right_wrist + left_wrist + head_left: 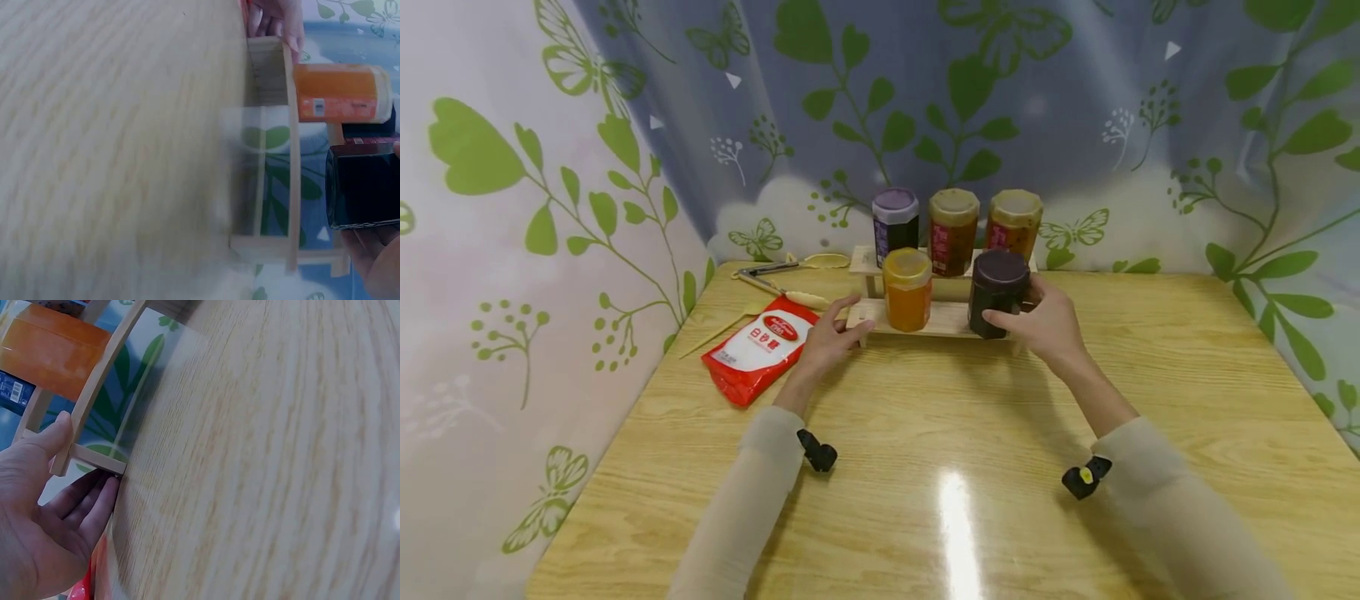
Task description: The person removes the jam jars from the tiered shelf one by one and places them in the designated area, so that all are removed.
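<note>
A two-step wooden rack point(951, 317) stands near the back of the table. My left hand point(829, 337) grips its left end; in the left wrist view the thumb rests on the lower step and the fingers touch the leg. My right hand point(1051, 327) holds a dark jar point(997, 292) upright by its side at the right of the lower step. The right wrist view shows a gap between the jar's base point(333, 190) and the step. An orange jar point(907, 292) stands on that step's left part. A purple-lidded jar point(895, 221) and two reddish-brown jars point(953, 233) stand on the upper step.
Left of the rack lies a red and white sugar bag point(760, 350). Behind it are yellow-ended tongs point(790, 268) and a thin stick point(718, 335). A patterned curtain point(1000, 125) hangs behind the wooden table point(910, 433).
</note>
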{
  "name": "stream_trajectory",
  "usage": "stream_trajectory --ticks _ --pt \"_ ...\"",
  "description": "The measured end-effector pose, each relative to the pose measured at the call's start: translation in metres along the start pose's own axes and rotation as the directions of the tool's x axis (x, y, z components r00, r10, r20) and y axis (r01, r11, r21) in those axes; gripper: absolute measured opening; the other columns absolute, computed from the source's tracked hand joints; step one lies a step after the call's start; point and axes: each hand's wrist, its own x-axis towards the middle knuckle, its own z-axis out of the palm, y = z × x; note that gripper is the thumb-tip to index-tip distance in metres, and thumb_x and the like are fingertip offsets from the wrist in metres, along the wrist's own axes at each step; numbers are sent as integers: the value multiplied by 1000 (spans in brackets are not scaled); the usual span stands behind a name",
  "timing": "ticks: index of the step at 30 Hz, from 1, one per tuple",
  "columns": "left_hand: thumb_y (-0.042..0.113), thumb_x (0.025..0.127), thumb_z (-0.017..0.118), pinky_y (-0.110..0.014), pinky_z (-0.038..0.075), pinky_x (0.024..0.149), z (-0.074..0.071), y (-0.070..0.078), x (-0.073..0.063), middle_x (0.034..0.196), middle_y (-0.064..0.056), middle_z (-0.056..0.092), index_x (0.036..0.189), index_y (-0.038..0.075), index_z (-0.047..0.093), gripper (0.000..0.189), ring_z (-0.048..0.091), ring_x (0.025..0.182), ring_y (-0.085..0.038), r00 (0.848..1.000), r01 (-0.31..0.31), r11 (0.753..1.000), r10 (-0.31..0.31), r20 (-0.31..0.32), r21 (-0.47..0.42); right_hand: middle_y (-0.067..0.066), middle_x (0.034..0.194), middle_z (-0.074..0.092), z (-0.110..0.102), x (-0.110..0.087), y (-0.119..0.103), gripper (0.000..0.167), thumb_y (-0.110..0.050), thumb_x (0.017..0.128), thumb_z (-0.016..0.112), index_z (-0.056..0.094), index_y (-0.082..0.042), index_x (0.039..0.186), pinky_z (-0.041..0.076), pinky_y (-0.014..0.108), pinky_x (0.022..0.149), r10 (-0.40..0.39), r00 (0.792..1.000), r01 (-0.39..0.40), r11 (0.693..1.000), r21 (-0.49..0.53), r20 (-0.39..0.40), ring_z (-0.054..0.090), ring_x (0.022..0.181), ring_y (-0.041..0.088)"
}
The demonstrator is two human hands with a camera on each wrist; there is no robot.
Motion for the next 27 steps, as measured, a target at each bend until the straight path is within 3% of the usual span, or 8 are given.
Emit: stream_trajectory --ticks 7,12,21,27 --pt "44 97 74 -41 52 87 0 -2 2 112 -15 76 157 34 46 66 71 93 -29 1000 -4 1000 4 1 -2 21 136 64 -28 -3 -2 77 -36 85 88 54 -7 149 45 55 109 2 999 -3 1000 -9 -46 60 126 36" --pt "45 97 74 -40 51 84 -2 -2 2 104 -18 75 156 35 47 66 70 91 -30 1000 -1 1000 1 0 -4 19 136 64 -49 -4 4 76 -36 87 87 53 -9 149 48 49 107 12 996 -16 999 -47 -91 61 121 26" --pt "42 98 73 -41 53 85 -2 -3 0 110 -17 76 157 33 45 65 71 93 -29 1000 -6 1000 6 2 -2 7 131 64 -82 -3 16 75 -41 87 85 54 -10 148 50 46 104 38 985 -56 993 -99 -169 58 113 9" --pt "43 98 73 -41 55 86 1 -3 1 108 -16 76 157 34 46 65 71 92 -27 1000 -18 1000 18 5 5 10 138 60 -97 3 31 78 -41 89 84 50 -8 150 48 49 106 102 972 -119 990 -70 -210 57 121 17"
